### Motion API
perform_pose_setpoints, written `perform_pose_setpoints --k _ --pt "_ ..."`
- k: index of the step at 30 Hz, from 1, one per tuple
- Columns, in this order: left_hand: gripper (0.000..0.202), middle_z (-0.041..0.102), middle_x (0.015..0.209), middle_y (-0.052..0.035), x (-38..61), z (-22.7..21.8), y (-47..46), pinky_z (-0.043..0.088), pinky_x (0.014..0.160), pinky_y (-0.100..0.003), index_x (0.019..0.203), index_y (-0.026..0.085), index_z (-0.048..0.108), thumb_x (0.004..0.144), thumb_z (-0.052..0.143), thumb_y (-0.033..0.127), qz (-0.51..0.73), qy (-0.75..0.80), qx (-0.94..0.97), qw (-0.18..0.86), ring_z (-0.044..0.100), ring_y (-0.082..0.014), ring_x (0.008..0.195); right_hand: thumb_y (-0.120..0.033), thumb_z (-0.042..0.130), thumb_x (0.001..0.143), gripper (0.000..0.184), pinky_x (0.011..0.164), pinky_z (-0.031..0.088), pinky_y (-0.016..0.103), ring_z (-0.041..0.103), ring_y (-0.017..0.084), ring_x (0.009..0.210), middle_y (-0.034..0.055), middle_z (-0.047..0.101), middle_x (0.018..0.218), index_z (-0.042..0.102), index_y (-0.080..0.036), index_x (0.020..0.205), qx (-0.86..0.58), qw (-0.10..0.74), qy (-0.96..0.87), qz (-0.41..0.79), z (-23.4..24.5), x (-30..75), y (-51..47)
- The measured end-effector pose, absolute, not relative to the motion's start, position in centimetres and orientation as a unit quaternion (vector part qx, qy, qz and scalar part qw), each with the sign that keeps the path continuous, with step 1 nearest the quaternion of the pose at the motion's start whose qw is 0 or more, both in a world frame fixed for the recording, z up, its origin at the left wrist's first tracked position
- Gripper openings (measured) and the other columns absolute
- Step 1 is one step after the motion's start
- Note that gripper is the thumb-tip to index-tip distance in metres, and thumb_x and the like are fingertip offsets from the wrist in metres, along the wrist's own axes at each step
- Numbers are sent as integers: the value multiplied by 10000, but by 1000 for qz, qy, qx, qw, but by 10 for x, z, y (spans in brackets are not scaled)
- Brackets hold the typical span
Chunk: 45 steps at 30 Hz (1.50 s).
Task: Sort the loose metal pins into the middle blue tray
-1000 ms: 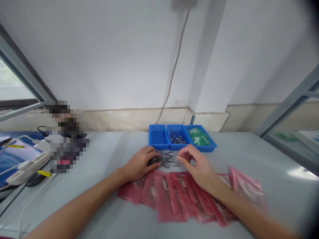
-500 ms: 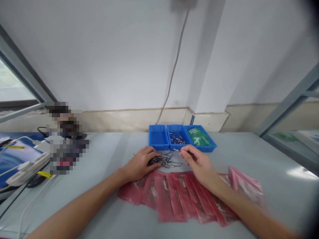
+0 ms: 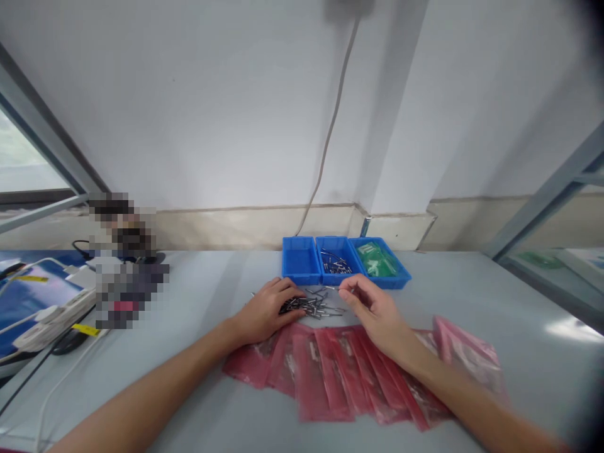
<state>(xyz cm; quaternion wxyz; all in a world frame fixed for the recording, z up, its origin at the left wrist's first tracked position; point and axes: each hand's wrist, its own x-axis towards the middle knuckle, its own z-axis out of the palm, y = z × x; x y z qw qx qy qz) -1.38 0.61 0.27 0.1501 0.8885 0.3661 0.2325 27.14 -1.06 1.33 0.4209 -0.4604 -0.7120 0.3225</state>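
Observation:
A loose pile of thin metal pins that look like blind rivets [image 3: 311, 306] lies on the table in front of me. My left hand [image 3: 271, 306] rests at its left side, fingers curved and thumb apart, touching the pile. Between the thumb and fingertips of my right hand [image 3: 372, 305] is one such blind rivet [image 3: 333, 287], its thin end pointing left, held just above the table. Below both hands, a row of overlapping pink plastic bags [image 3: 325, 377] lies fanned out, with small pieces inside several of them. My right forearm passes over the bags on the right.
Behind the pile stand three blue bins: a left bin [image 3: 301, 279], a middle bin [image 3: 336, 279] with more metal pins, and a right bin [image 3: 401, 281] with green and clear bags. A power strip [image 3: 51, 321] with cables lies left, near a blurred-out person [image 3: 127, 264].
The rivet in my right fingertips has turned more level and shows more of its length. My left hand and the bags have stayed in place.

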Motion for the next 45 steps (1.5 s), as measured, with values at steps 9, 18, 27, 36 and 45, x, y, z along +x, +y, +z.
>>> perform_pose_setpoints --k 9,18,27,36,45 --pt "292 679 1257 -80 -13 3 6 527 1074 -460 1339 260 683 1100 633 420 236 362 889 152 624 -273 1186 -519 474 1125 355 707 433 332 517 199 736 10 629 891 622 -253 943 -464 426 -697 343 9 273 -8" --pt "291 669 1243 -81 -13 4 6 519 1081 -464 1341 249 673 1106 627 413 232 360 890 155 617 -268 1176 -494 555 1094 279 692 409 335 545 212 778 12 625 880 653 -255 988 -464 428 -705 324 13 271 -9" --pt "297 672 1248 -85 -14 4 6 522 1080 -484 1346 260 675 1106 621 427 238 359 889 155 616 -277 1176 -537 602 1060 317 673 408 329 526 207 742 4 605 817 674 -256 934 -465 430 -696 338 14 271 -9" --pt "297 675 1268 -85 -14 4 6 520 1090 -478 1330 254 688 1098 631 432 234 366 887 157 622 -277 1194 -600 709 993 448 540 248 288 259 117 570 -54 379 715 597 -213 799 -397 494 -473 612 12 271 -5" --pt "293 672 1271 -85 -14 2 6 527 1076 -475 1323 264 695 1100 620 440 231 368 887 156 627 -278 1174 -521 765 977 318 574 296 282 394 114 598 -50 492 764 652 -224 974 -414 475 -522 575 14 270 -5"
